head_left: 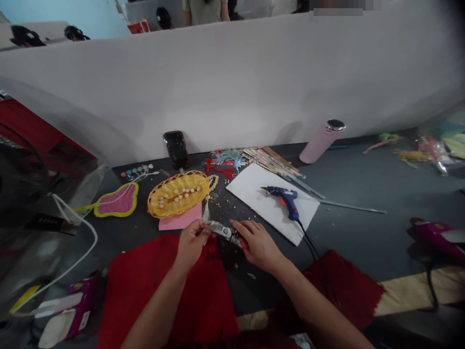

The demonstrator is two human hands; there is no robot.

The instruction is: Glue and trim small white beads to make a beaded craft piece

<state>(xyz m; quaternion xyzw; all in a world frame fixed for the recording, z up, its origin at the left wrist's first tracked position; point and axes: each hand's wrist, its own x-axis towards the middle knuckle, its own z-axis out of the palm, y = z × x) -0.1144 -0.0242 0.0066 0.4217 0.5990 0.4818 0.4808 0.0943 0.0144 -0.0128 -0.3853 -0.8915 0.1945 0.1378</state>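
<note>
My right hand is closed round the red handles of metal pliers, whose silver jaws point left. My left hand is pinched at the jaw tips on something small that I cannot make out. Both hands hover over red fabric at the near edge of the dark table. Just beyond the hands lie a pink card and a yellow woven basket with several pale beads in it.
A blue glue gun rests on a white sheet to the right. Sticks, a black phone, a pink bottle, a pink-and-green fan and a white cable lie around. A white partition stands behind.
</note>
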